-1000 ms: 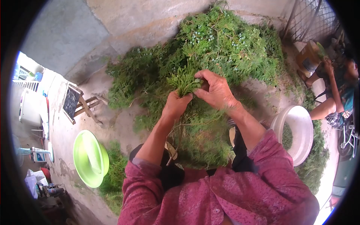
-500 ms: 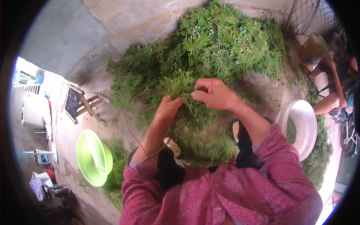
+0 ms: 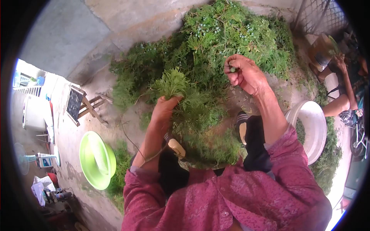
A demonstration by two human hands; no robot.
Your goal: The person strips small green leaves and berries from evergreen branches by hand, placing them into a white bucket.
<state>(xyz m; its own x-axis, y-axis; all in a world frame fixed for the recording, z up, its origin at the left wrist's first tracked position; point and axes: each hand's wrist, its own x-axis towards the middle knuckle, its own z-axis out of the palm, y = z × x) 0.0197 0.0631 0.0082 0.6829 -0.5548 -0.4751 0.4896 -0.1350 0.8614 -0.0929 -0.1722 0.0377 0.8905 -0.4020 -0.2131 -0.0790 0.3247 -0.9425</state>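
Observation:
My left hand [image 3: 163,111] is closed around the stems of a leafy evergreen branch [image 3: 172,82], whose flat green fronds point up and away; a bare twig [image 3: 151,158] crosses by that forearm. To the right, my right hand [image 3: 248,75] is raised with its fingers curled round a small round green cone [image 3: 232,69], apart from the branch. Beyond both hands lies a big heap of evergreen cuttings [image 3: 239,34] dotted with pale bluish cones. Loose sprigs [image 3: 210,148] lie between my feet.
A lime-green basin [image 3: 86,169] stands at left, near a small wooden folding stool [image 3: 90,109]. At right is a white bucket [image 3: 318,131] with greenery around it. Another person's arm [image 3: 348,86] reaches toward a container [image 3: 322,50] at far right. A wall bounds the back.
My right hand has moved away from the branch, up and to the right, with the small cone now showing in its fingers. My left hand has shifted slightly left with the branch.

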